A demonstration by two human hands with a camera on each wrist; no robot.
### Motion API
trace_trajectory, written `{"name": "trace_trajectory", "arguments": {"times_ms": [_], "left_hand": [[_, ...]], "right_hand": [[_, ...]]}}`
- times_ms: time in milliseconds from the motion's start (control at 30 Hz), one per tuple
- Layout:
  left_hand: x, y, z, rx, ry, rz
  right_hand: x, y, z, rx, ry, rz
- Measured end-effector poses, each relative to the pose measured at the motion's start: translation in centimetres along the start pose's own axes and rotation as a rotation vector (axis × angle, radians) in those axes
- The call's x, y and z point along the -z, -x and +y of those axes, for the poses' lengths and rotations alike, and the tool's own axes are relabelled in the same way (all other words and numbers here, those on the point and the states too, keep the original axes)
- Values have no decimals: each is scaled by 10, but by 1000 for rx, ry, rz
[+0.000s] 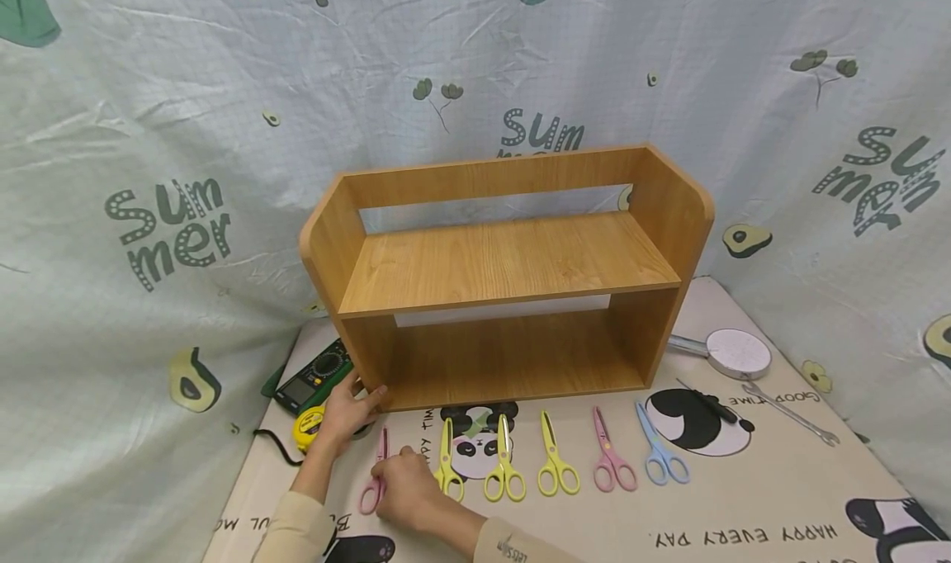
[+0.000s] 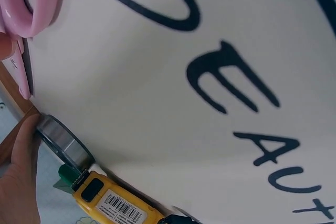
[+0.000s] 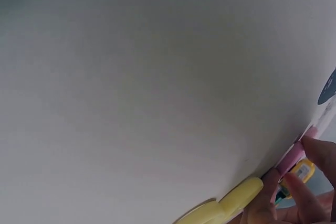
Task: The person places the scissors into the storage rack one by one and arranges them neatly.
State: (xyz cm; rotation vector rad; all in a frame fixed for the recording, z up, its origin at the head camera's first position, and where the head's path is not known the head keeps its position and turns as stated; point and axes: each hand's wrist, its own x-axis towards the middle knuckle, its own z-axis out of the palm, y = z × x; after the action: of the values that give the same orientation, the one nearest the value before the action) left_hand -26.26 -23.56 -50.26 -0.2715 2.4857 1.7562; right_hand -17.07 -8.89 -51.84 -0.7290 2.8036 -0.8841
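Note:
My left hand [image 1: 343, 418] is at the lower left front corner of a two-tier wooden shelf [image 1: 513, 257], its thumb and a finger against the edge. My right hand [image 1: 409, 489] pinches the handle of pink scissors [image 1: 370, 497], which lie flat at the left end of a row. In the right wrist view, its fingers lie on the pink handle [image 3: 292, 157]. Beside it are yellow scissors [image 1: 447, 464], with two more yellow pairs, another pink pair [image 1: 612, 468] and a blue pair [image 1: 661, 456] further right.
Left of the shelf lie a green multimeter [image 1: 315, 377], a yellow tape measure [image 1: 307, 428] and a grey ring-shaped roll [image 2: 65, 140]. On the right are a round white-faced tool with a handle [image 1: 738, 353], a black-handled screwdriver [image 1: 715, 406] and a wrench [image 1: 795, 416]. Printed cloth hangs behind.

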Motion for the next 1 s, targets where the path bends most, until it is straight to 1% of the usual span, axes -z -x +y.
{"name": "trace_trajectory", "arguments": {"times_ms": [167, 433, 600, 700, 800, 867, 933, 1000], "left_hand": [[0, -1, 0, 8, -10, 0], [1, 1, 1, 8, -12, -5], [0, 1, 0, 6, -12, -9], [0, 2, -1, 7, -12, -10], [-1, 2, -1, 13, -14, -9], [-1, 2, -1, 17, -16, -8], [-1, 1, -1, 18, -15, -6], [0, 0, -1, 16, -16, -4]], "right_hand": [[0, 0, 3, 25, 7, 32], [0, 2, 4, -48, -53, 62], [-1, 6, 6, -38, -79, 111], [-1, 9, 7, -56, -157, 129], [0, 12, 8, -94, -248, 138], [2, 13, 8, -117, -284, 135], [6, 13, 7, -149, -333, 112], [11, 12, 6, -167, -359, 87]]}}
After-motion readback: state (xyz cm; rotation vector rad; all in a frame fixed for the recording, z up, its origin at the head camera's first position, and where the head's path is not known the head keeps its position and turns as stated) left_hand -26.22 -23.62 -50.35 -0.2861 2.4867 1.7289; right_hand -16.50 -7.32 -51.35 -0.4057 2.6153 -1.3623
